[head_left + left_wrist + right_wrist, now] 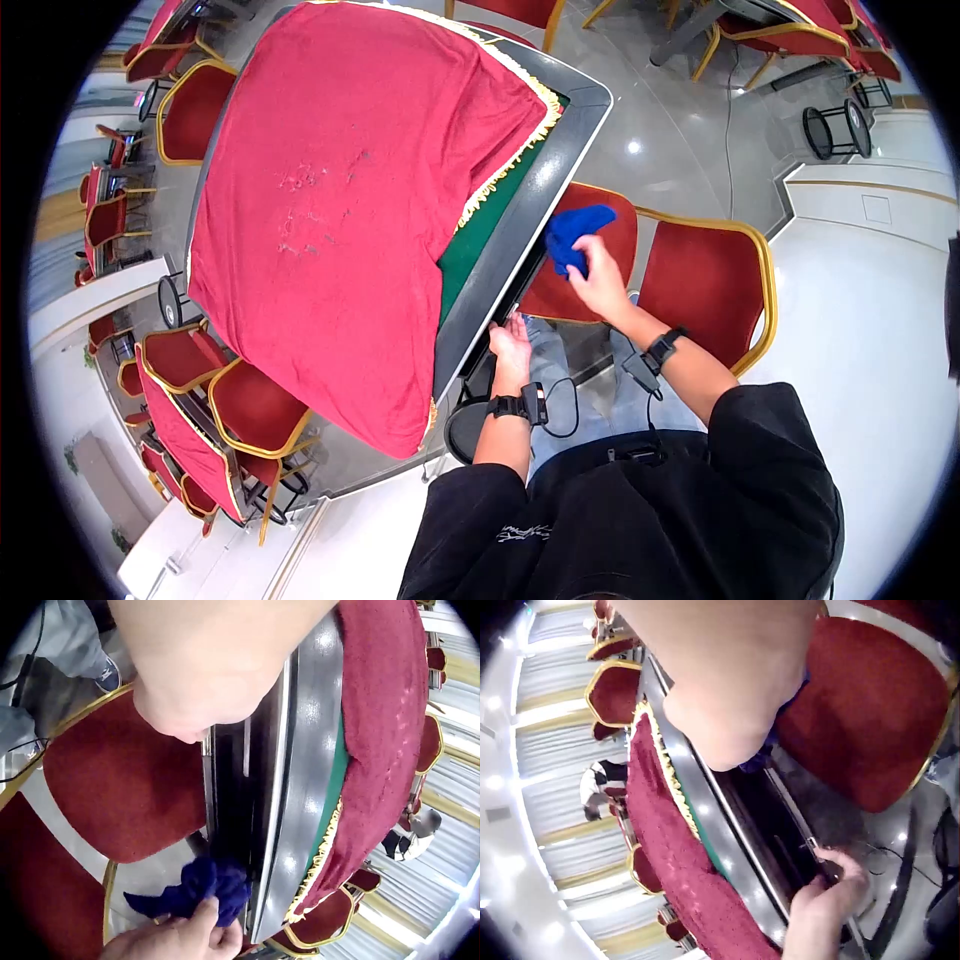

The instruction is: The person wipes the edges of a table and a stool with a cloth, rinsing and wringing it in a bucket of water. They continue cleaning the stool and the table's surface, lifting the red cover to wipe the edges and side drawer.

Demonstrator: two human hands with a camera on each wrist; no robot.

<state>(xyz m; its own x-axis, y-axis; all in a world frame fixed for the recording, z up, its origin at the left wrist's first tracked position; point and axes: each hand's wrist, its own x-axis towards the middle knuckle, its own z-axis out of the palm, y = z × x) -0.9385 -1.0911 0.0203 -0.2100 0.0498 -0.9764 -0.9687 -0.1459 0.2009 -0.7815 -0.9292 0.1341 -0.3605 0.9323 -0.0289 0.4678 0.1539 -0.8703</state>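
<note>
My right hand grips a crumpled blue cloth beside the table's edge. In the left wrist view the cloth is bunched under the right fingers, at the far end of an open, dark drawer. My left hand is at the near end of that drawer. In the right wrist view the left hand holds the drawer's thin front edge, thumb outside and fingers toward the inside. Above the drawer runs the table's grey frame. The right wrist view mostly hides the cloth behind the right hand.
A red tablecloth with yellow fringe covers most of the table, leaving a strip of green surface showing. Red chairs with gold frames stand close on the right. A black round stool is by the near corner.
</note>
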